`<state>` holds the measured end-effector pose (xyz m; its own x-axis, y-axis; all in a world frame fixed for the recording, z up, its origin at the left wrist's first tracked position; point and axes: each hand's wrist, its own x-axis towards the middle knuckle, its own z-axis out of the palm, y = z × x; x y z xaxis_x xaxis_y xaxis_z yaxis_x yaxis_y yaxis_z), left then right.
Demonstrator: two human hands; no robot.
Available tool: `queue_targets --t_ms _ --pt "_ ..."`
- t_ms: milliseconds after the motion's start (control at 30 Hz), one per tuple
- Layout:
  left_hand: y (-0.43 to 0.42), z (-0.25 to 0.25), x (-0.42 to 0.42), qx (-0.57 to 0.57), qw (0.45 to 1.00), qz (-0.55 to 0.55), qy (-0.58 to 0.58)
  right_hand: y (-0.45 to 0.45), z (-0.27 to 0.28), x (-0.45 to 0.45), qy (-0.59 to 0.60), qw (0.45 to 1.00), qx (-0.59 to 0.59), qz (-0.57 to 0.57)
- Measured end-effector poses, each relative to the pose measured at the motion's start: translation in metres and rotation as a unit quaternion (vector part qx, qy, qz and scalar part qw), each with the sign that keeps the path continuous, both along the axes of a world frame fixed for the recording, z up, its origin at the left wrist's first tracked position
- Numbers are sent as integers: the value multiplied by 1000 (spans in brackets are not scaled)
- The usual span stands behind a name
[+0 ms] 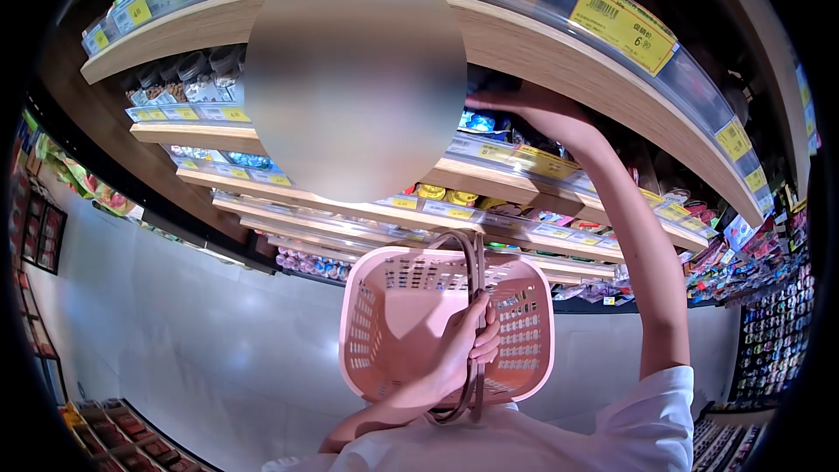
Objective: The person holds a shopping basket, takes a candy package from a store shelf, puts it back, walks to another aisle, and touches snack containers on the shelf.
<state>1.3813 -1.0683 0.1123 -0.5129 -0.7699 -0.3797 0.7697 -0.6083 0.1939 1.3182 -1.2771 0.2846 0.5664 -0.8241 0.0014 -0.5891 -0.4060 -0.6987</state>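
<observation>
My left hand point(465, 339) is closed around the brown handles point(478, 271) of a pink plastic shopping basket point(406, 301), which hangs in front of my body. Holes pierce the basket's walls, and nothing shows lying on its floor. My right arm stretches up to a shelf at eye level, with my right hand point(537, 111) in the gap between two wooden boards. Blue-wrapped packets point(481, 122) lie beside that hand. A round blur covers the area where its fingertips are, so whether they hold anything is hidden.
Wooden shelf boards point(524, 31) with clear price strips run across the front, yellow tags point(625, 26) on them. Jars point(197, 70) stand at the left, yellow packages point(446, 194) on a lower shelf. Racks of hanging goods point(773, 332) are at right. Grey floor point(236, 315) lies below.
</observation>
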Motion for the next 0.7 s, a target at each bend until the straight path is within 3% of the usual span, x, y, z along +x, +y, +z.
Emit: queue_targets --t_ms 33,100,267,433,533,700 --pt "0 -1 -1 -2 1000 3 1 -1 -8 -1 1 1000 1 1" --pt "1 -2 -2 -3 1000 4 3 -2 -26 -3 -51 991 -122 4" --pt "0 -3 -2 -1 1000 6 8 -2 -21 -14 -45 997 -68 15" --pt "0 -4 -1 4 1000 -1 -1 -3 -25 -16 8 993 -105 -46" --pt "0 -3 -1 3 1000 -2 -7 -2 -28 -15 64 981 -181 -30" --pt "0 -2 -2 6 1000 -2 8 -1 -30 -18 51 983 -176 -2"
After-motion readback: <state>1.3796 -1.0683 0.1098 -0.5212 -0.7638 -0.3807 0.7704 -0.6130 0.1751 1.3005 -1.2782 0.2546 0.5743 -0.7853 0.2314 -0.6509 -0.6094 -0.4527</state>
